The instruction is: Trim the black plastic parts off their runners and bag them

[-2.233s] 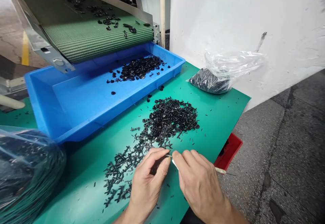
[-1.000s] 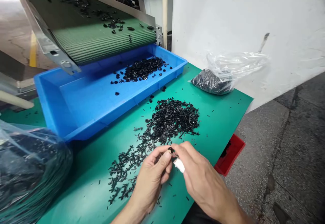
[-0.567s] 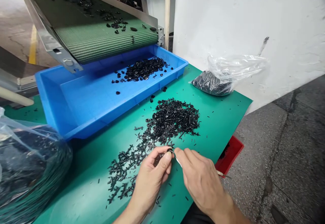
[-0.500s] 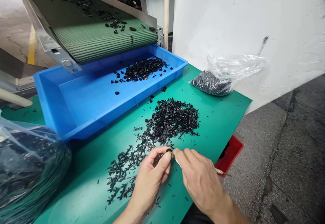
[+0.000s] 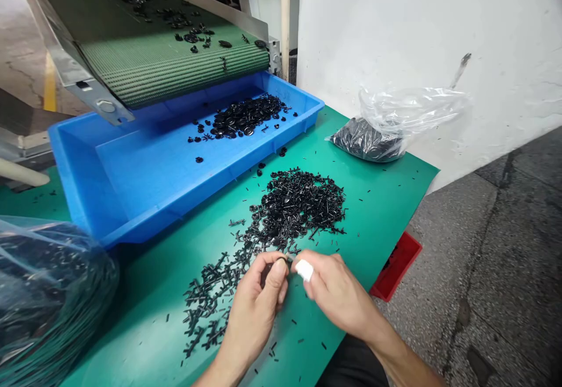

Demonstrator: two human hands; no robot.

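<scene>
Presently, L hand pinches small blk pc.; R hand grips white-handled tool close by; such fine work prob. needs steady fingers.

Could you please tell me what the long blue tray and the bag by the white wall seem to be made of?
The tray looks like moulded plastic with a smooth satin finish, judging by its rounded rim and even colour. The bag seems to be thin, glossy plastic film: it is see-through, with creases and bright glints.
</scene>
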